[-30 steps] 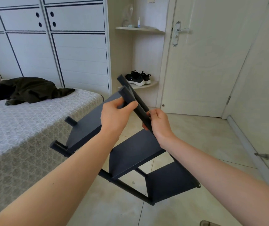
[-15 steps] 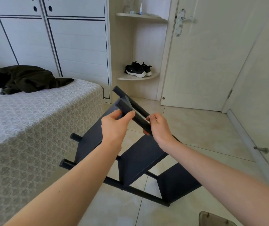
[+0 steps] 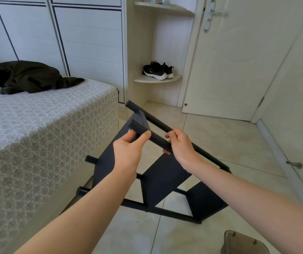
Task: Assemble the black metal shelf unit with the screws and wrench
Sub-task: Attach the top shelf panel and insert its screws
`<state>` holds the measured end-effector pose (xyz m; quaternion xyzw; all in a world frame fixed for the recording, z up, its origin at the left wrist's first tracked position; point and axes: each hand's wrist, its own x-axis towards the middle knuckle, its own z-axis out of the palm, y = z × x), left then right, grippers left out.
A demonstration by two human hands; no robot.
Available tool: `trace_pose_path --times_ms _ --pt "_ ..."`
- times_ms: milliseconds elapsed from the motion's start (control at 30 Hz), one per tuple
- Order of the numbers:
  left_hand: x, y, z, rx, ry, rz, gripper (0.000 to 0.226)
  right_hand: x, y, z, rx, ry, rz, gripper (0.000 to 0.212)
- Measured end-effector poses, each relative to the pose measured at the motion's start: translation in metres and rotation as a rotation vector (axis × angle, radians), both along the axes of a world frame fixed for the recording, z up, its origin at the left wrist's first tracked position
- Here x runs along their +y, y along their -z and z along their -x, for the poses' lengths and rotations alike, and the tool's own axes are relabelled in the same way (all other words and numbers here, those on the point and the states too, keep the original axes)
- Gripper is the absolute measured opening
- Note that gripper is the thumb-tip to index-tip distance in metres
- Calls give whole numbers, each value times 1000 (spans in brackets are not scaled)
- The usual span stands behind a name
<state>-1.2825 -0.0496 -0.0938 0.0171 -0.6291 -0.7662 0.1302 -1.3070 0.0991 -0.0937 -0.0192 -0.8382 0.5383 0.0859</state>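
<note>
Nearest, at five o'clock, a brownish see-through container point(image 3: 242, 242) sits on the tiled floor point(image 3: 220, 143). Two bare forearms reach in toward the centre. The left hand point(image 3: 128, 153) grasps the near post point(image 3: 154, 137) of the black shelf unit point(image 3: 165, 178) close to its upper end, thumb laid over the top and fingers curled behind. The right hand point(image 3: 180, 147) is wrapped round the same post just lower down. A small glint of metal shows at its fingertips, too small to identify.

The shelf unit is tipped over at the centre, its three panels slanting. Its stub ends point to nine o'clock, toward the bed point(image 3: 37, 134) just beside it. A dark garment point(image 3: 27, 76) lies on the bed at ten o'clock. Farther off, at twelve, black sneakers point(image 3: 156, 70) rest on a corner shelf point(image 3: 143, 80), and a closed white door point(image 3: 238, 61) stands at one o'clock.
</note>
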Motion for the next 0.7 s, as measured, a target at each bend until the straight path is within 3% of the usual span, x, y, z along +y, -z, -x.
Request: trace_pose_path --times_ms 67,433,600,700 --pt "-4 8 -4 -14 12 -10 32 -2 5 -2 -16 -5 -17 22" --pt "-43 68 -17 -178 115 -56 15 -18 39 -22 -125 -22 -155 22" --pt "-74 117 -29 -281 141 -106 45 -35 82 -28 -205 -110 -269 19" --pt "-87 153 -37 -321 158 -113 51 -43 115 -29 -223 -106 -317 21"
